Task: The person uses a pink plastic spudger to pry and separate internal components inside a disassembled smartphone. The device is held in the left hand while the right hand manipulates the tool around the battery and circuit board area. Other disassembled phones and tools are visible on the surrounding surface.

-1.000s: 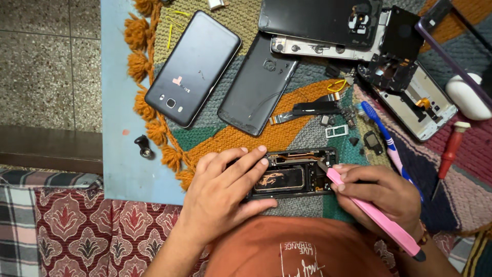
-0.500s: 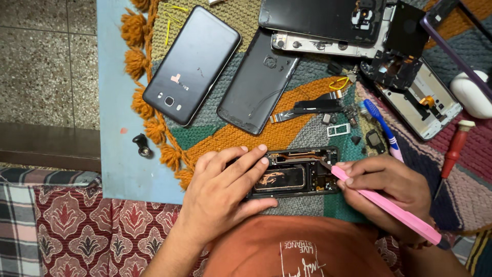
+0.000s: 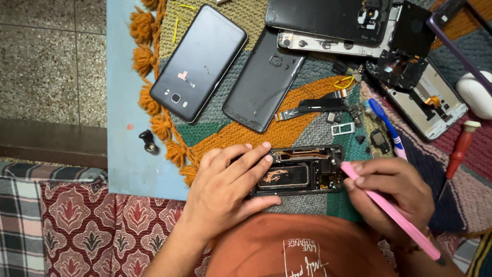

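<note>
An opened phone frame (image 3: 302,172) with bare copper and circuit parts lies on a knitted mat near me. My left hand (image 3: 228,192) rests over its left end, fingers spread across the top and thumb under the bottom edge, pinning it down. My right hand (image 3: 392,195) grips a long pink pry tool (image 3: 394,213), whose tip touches the frame's right end.
A dark phone (image 3: 200,61) and a black back cover (image 3: 264,82) lie above. Flex cables (image 3: 312,107), small loose parts, a blue toothbrush (image 3: 387,128), a red-handled screwdriver (image 3: 458,151) and other dismantled phones (image 3: 420,97) crowd the upper right. A small black part (image 3: 148,142) sits on the blue table.
The right hand has shifted slightly and tilted the pink tool, its tip staying at the frame's right end. The left hand keeps its hold.
</note>
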